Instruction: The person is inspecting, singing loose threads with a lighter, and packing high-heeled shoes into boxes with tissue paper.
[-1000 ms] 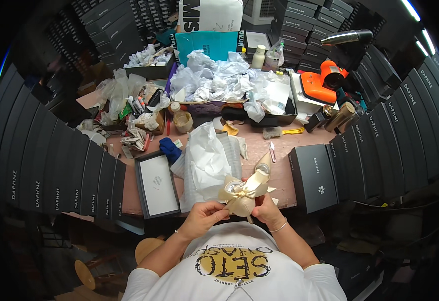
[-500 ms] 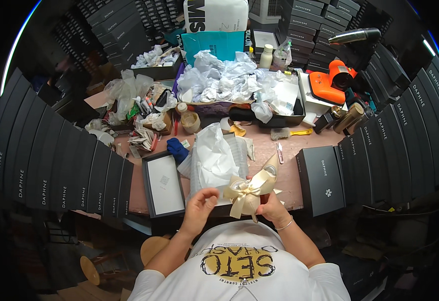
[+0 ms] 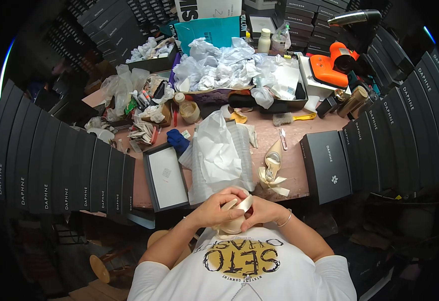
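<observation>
Close in front of my chest, both hands are closed around a cream shoe with a pale satin ribbon. My left hand wraps it from the left, fingers curled over the top. My right hand grips it from the right, next to the ribbon. The fingers hide much of this shoe. A matching pointed shoe with a ribbon bow lies on the pink table, beyond my right hand. Left of it, crumpled white tissue paper rests on translucent wrapping.
An open grey box part with a white inside lies left of the wrapping. A closed dark shoebox stands at the right. Dark boxes line both sides. A cutter, a brush and a paper-filled box are farther back.
My left hand has joined my right on the shoe. The held shoe has come down toward my chest, uncovering the other shoe on the table. The whole view has shifted slightly.
</observation>
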The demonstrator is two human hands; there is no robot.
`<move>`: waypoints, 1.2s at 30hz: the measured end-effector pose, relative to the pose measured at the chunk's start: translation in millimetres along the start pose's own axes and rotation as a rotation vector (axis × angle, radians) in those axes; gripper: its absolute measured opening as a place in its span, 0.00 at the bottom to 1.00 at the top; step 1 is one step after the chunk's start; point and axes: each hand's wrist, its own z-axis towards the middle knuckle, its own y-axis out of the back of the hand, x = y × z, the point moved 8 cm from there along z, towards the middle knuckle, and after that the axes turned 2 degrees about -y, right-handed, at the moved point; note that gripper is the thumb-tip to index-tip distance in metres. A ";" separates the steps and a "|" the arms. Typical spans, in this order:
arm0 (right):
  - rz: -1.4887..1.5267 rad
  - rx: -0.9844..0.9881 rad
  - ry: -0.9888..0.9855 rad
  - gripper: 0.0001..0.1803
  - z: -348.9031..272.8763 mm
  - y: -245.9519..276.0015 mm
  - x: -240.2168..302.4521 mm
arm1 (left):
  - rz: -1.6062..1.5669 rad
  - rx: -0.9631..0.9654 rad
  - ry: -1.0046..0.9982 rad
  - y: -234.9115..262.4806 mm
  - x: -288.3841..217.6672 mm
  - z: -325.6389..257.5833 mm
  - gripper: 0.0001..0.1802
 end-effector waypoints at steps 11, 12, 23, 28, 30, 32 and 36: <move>-0.030 -0.127 0.014 0.41 -20.9 10.5 -13.4 | -0.578 -0.212 0.204 -17.7 19.3 -19.3 0.10; -0.014 -0.191 0.039 0.39 -26.0 18.5 -11.5 | -0.567 -0.215 0.206 -18.0 20.3 -19.0 0.11; -0.515 -1.290 0.025 0.16 -108.2 283.0 -57.8 | -0.466 -0.321 0.314 -20.5 22.5 -11.1 0.12; -0.933 -1.391 -0.085 0.17 -87.3 344.0 -98.1 | -0.418 -0.405 0.317 -13.1 20.8 -9.6 0.14; -1.003 -1.362 -0.208 0.13 -77.2 335.9 -90.6 | -0.429 -0.469 0.319 -10.2 23.2 -13.4 0.13; -1.099 -1.328 -0.255 0.16 -69.4 339.6 -79.9 | -0.430 -0.506 0.312 -8.3 25.6 -14.4 0.13; -1.210 -1.249 -0.153 0.18 -46.8 354.0 -53.5 | -0.458 -0.607 0.300 -6.7 29.1 -13.8 0.13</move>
